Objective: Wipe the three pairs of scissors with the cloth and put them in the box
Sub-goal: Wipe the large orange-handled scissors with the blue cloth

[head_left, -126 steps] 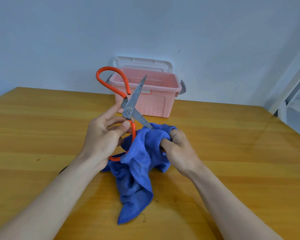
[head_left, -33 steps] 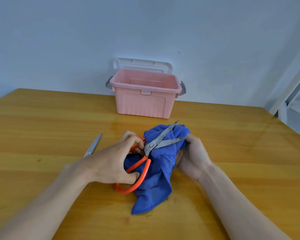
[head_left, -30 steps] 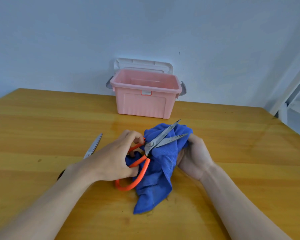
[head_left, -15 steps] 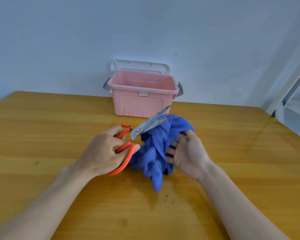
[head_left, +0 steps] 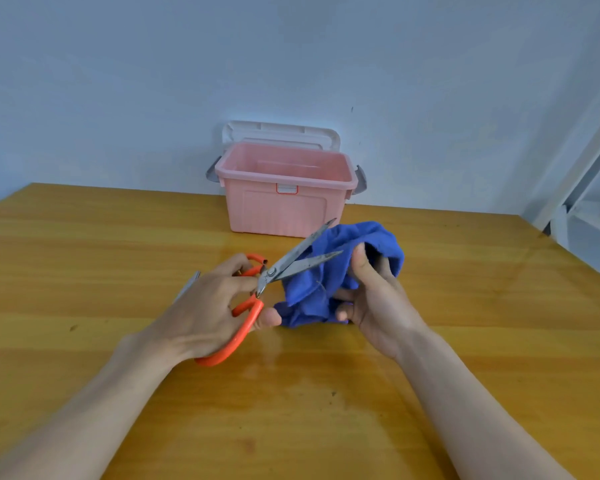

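Note:
My left hand grips the orange-handled scissors by their handles. Their steel blades are spread apart and point up and right, against the bunched blue cloth. My right hand holds that cloth just above the table, thumb on top. The open pink box stands at the back of the table, its white lid leaning on the wall behind it. A blade tip of a second pair of scissors shows on the table behind my left hand; the remainder of it is hidden.
The yellow wooden table runs to the wall at the back. A white metal frame stands off the table's right edge.
The scissor blades have spread wider. The cloth has been gathered into a tighter bunch in my right hand, no longer hanging down. Both hands sit slightly farther from the box.

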`<act>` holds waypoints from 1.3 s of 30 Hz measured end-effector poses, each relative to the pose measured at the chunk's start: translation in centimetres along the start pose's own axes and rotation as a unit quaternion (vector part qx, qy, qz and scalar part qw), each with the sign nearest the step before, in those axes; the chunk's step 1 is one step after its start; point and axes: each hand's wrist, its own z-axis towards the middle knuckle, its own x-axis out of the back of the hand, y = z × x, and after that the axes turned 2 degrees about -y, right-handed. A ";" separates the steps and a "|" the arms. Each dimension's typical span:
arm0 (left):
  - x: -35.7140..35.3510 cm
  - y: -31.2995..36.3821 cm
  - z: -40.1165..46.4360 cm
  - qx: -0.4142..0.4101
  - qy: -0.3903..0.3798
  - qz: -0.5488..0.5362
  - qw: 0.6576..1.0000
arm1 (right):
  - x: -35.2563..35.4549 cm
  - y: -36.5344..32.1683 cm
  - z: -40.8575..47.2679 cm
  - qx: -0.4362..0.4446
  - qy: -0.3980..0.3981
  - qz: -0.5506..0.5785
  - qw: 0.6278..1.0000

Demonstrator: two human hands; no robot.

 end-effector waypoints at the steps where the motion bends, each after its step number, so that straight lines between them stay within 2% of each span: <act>1: 0.0 0.0 0.0 -0.004 0.000 0.002 1.000 | 0.0 0.0 0.0 -0.014 0.002 -0.034 0.999; 4: 0.0 -0.3 0.2 -0.014 0.012 0.040 0.999 | 0.2 0.0 0.1 -0.055 0.015 -0.073 0.996; 7: 0.1 -0.4 0.1 -0.019 0.019 0.080 0.996 | 0.0 -0.1 0.0 -0.037 0.008 -0.053 0.998; 11: 0.1 -0.5 0.2 -0.017 -0.002 0.107 0.994 | 0.7 -0.2 0.1 -0.028 0.026 0.021 0.999; 15: 0.2 -0.4 0.1 -0.028 -0.019 0.137 0.990 | 1.4 -0.7 -0.2 -0.026 -0.031 0.142 0.989; 17: 0.2 -0.1 0.0 -0.032 -0.029 0.150 0.988 | 1.5 -0.7 -0.1 -0.038 -0.045 0.166 0.984; 24: 0.1 0.8 -0.1 -0.039 -0.069 0.180 0.981 | 1.2 -1.6 -0.6 -0.008 -0.049 0.077 0.996; 29: -0.1 0.9 -0.2 -0.049 -0.079 0.184 0.979 | 0.8 -1.5 -0.5 0.010 -0.014 0.095 0.995; 34: -0.3 1.0 -0.2 -0.062 -0.112 0.226 0.966 | 1.1 -1.5 -0.6 -0.004 -0.044 0.115 0.992; 36: -0.3 0.9 -0.1 -0.080 -0.099 0.242 0.962 | 1.4 -1.3 -0.4 -0.006 -0.041 0.086 0.995; 39: -0.3 0.6 0.0 -0.105 -0.078 0.257 0.957 | 1.6 -0.8 -0.2 -0.004 -0.031 -0.045 0.998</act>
